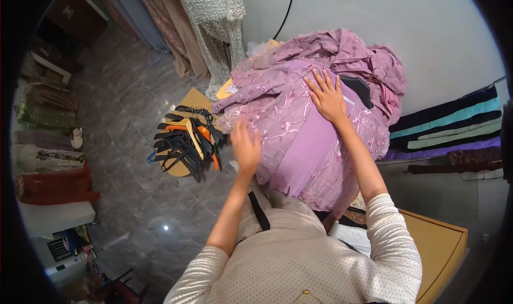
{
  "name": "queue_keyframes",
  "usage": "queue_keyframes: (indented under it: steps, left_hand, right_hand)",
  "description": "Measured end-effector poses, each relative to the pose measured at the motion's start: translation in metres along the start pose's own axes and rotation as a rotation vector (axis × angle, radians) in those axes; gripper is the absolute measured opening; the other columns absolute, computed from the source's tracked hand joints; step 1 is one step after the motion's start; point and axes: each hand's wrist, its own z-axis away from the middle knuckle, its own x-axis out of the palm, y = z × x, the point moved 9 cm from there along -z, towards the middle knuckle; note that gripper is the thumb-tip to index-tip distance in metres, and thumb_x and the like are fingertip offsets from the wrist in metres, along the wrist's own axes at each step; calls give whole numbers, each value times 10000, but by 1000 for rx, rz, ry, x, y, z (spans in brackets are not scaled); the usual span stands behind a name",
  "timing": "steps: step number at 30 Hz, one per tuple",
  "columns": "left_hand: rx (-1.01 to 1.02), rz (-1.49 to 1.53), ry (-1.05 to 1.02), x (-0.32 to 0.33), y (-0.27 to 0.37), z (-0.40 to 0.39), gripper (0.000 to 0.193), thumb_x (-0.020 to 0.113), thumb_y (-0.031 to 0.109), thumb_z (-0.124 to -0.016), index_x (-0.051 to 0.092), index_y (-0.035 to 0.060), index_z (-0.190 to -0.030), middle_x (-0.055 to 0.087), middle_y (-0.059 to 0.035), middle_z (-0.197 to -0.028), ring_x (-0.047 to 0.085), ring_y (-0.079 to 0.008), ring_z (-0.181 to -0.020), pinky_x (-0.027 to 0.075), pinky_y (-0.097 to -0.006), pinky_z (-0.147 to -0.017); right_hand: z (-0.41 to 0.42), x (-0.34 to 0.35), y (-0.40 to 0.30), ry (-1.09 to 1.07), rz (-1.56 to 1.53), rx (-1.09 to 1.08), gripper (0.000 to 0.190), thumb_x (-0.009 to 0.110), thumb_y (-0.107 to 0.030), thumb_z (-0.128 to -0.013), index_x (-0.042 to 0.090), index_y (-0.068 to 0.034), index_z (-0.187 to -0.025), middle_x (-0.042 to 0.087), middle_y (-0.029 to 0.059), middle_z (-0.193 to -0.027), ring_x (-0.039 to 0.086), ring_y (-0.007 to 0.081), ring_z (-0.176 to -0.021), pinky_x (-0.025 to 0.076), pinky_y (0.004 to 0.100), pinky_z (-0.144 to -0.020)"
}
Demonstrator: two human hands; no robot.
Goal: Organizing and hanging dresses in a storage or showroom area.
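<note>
A mauve embroidered garment (284, 123) lies spread over a heap of similar fabric before me. Down its middle runs a plain lilac fabric panel (306, 159). My right hand (328, 97) rests flat on the upper part of the garment, fingers apart, beside a black clothes hanger (358, 89) that shows partly from under the cloth. My left hand (245, 141), somewhat blurred, is over the garment's left edge with its fingers loosely spread and nothing visible in it. Whether it touches the cloth I cannot tell. More mauve fabric (340, 43) is bunched at the back of the heap.
Several black, orange and wooden hangers (188, 137) lie piled on a yellowish surface to the left. A silver beaded gown (216, 15) and other long garments hang behind. Folded fabrics (445, 127) hang on a rack at right, above a yellow wooden cabinet (433, 244).
</note>
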Motion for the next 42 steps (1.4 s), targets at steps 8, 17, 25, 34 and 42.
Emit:
queue_keyframes:
  steps: [8,17,25,34,42]
  left_hand:
    - [-1,-256,-205,146,64,-51,689,368,407,-980,179,30,-1525,181,-108,-1600,160,-228,-1478,129,-501,-1170]
    - [-436,-639,-317,35,-255,189,665,417,425,-978,300,0,-1476,258,-177,-1556,240,-291,-1446,192,-479,-1157]
    - [-683,-521,-115,-59,-259,187,622,355,385,-1014,246,16,-1503,217,-156,-1580,230,-290,-1454,190,-495,-1159]
    - [38,47,-83,72,66,-62,650,355,367,-996,202,-2,-1508,206,-177,-1577,182,-311,-1467,156,-494,-1177]
    - [133,-67,-234,181,93,-47,660,331,403,-997,168,54,-1533,143,-75,-1612,166,-194,-1475,127,-446,-1184]
  right_hand:
    - [-10,8,-18,-61,38,-26,489,426,-287,-984,391,-264,-1471,266,41,-1577,196,298,-1462,113,585,-1151]
    - [-12,9,-16,-83,102,-39,501,425,-286,-983,369,-275,-1480,273,46,-1572,217,304,-1454,122,583,-1150]
    - [-6,8,-7,-95,132,-27,499,435,-308,-989,362,-281,-1482,267,51,-1574,231,311,-1447,126,592,-1146]
    - [-10,-6,4,-197,-47,-75,519,379,-214,-986,327,-161,-1500,283,42,-1569,225,306,-1451,100,592,-1150]
    - [-1,16,9,-190,114,-102,531,387,-262,-984,324,-186,-1505,268,-21,-1577,200,260,-1464,73,571,-1161]
